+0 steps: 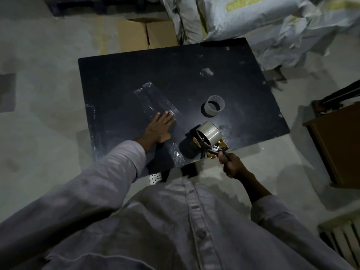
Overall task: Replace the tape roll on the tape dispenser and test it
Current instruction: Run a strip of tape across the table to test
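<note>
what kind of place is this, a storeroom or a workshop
Most likely a storeroom or packing area: cardboard boxes and large stuffed sacks sit on a bare concrete floor beside a black worktable, where a tape dispenser is held.

Worktop (175, 61), one, black; grips, two: left grip (159, 129) and right grip (230, 164); tape dispenser (204, 145), one; tape rolls, two: one full roll (211, 132) on the dispenser and one thin, near-bare ring (213, 107) standing apart on the worktop; long strips of clear tape, two side by side: left strip (141, 98) and right strip (155, 94); a third, shorter clear strip (91, 114) at the worktop's left edge; small pale scraps (207, 72) on the worktop, several, exact number not discernible; cardboard boxes, two: first box (132, 36) and second box (161, 34); white sacks (263, 16), heaped, number not discernible; brown cabinet (335, 145), one.
</note>
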Tool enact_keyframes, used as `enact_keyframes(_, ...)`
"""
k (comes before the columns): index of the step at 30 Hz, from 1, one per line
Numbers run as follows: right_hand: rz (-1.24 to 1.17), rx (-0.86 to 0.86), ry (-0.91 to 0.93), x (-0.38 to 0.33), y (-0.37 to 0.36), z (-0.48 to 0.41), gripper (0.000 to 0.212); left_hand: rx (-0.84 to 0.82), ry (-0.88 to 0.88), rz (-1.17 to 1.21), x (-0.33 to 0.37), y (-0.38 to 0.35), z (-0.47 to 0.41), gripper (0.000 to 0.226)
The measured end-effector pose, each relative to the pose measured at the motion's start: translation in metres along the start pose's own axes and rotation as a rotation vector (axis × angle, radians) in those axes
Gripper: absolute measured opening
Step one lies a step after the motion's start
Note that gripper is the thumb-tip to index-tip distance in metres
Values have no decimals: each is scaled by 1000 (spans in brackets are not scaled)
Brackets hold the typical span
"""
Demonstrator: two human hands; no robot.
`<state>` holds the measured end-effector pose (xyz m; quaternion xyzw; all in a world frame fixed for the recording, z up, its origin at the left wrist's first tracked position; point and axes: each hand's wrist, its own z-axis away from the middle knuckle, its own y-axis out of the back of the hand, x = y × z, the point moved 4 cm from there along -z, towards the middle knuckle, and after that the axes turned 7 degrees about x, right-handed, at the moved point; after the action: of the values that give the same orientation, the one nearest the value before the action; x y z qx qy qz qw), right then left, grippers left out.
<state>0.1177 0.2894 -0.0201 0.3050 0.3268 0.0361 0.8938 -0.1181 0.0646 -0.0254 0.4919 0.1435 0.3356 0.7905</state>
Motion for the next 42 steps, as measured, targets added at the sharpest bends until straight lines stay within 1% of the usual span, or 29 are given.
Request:
enact_keyframes(3, -1, 11, 48, 5, -2, 1, 50, -4, -45, -59, 19, -3, 9, 80)
enact_keyframes(6, 18, 19, 95, 24, 6, 7, 52, -17, -49, -48, 46, -11, 22, 81)
enact_keyframes(10, 15, 11, 69, 76, 28, 24, 59, -13, 6, -12, 86, -19, 33, 80)
enact_keyframes(14, -17, 34, 71, 112, 35, 42, 59, -11, -32, -36, 129, -29, 42, 77)
enact_keyframes(20, -96, -13, 79, 127, 33, 53, 63, -26, -21, -72, 175, -53, 58, 77)
enact_keyframes(22, -92, -27, 97, 133, 30, 58, 65, -22, 8, -93, 183, -58, 64, 77)
enact_keyframes(25, -58, -25, 95, 161, 27, 69, 64, -12, 39, -109, 192, -61, 68, 77)
enact_keyframes(29, -76, -24, 62, 182, 30, 80, 53, -23, 52, -115, 202, -65, 73, 79)
enact_keyframes(32, -177, -39, -12, 177, 29, 79, 57, -20, 55, -95, 207, -63, 74, 85)
enact_keyframes(36, -296, -75, -130, 169, 22, 75, 63, -19, 51, -130, 212, -60, 74, 87)
enact_keyframes(42, -278, -44, -203, 153, 8, 68, 68, 12, 58, -144, 211, -60, 82, 89)
